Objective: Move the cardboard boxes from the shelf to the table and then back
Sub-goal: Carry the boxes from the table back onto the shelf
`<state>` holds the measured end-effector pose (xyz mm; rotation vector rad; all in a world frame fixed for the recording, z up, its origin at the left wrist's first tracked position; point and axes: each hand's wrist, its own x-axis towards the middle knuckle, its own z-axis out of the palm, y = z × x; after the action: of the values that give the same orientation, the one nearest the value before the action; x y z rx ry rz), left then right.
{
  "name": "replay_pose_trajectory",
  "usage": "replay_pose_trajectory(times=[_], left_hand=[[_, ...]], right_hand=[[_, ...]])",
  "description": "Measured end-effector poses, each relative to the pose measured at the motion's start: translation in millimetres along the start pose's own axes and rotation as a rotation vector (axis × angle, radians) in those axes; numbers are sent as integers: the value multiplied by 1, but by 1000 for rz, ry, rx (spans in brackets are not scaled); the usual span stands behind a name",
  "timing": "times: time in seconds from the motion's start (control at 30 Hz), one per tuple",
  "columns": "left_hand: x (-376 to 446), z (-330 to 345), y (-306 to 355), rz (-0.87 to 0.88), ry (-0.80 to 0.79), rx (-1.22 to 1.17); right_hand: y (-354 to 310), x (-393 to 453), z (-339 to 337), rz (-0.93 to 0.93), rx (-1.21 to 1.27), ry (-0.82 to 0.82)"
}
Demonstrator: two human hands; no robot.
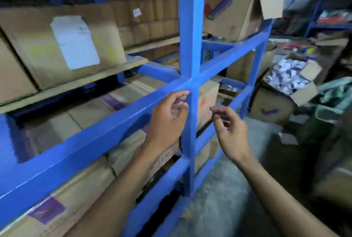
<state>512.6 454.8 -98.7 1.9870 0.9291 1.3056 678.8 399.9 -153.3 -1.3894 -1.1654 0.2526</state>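
A blue metal shelf rack (pixel 190 27) fills the view, packed with brown cardboard boxes. One large box with a white paper label (pixel 62 42) stands on the upper wooden shelf at left. Flat boxes with purple tape (pixel 91 111) lie on the level below, behind the slanting blue rail. My left hand (pixel 167 120) hovers in front of that rail beside the upright post, fingers loosely curled and holding nothing. My right hand (pixel 228 132) floats just right of the post, fingers loosely bent and empty. Neither hand touches a box.
An open box with a raised flap (pixel 238 10) sits on the upper right shelf. On the floor at right stands an open carton of white packets (pixel 287 78) atop another box, amid clutter. A second blue rack (pixel 331 23) stands far right. Grey concrete floor (pixel 224 189) lies below my right arm.
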Motion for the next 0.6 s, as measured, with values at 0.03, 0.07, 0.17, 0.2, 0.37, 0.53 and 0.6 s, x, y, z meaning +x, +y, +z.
replay_pose_trajectory(times=[0.03, 0.07, 0.17, 0.2, 0.37, 0.53, 0.6], left_hand=[[-15, 16, -2, -40, -68, -52], [-29, 33, -2, -67, -140, -99], [-65, 84, 8, -90, -355, -197], [-77, 104, 16, -80, -434, -227], [-137, 186, 79, -17, -742, -308], [-228, 237, 161, 62, -1067, -456], [-270, 246, 196, 86, -1179, -533]], right_hand=[[7, -23, -18, 56, -32, 41], [12, -44, -37, 105, -67, 90], [15, -100, -97, 219, -176, 225], [13, -121, -120, 251, -219, 280], [-11, -216, -217, 386, -378, 542], [-68, -308, -280, 465, -435, 841], [-95, -347, -299, 479, -474, 949]])
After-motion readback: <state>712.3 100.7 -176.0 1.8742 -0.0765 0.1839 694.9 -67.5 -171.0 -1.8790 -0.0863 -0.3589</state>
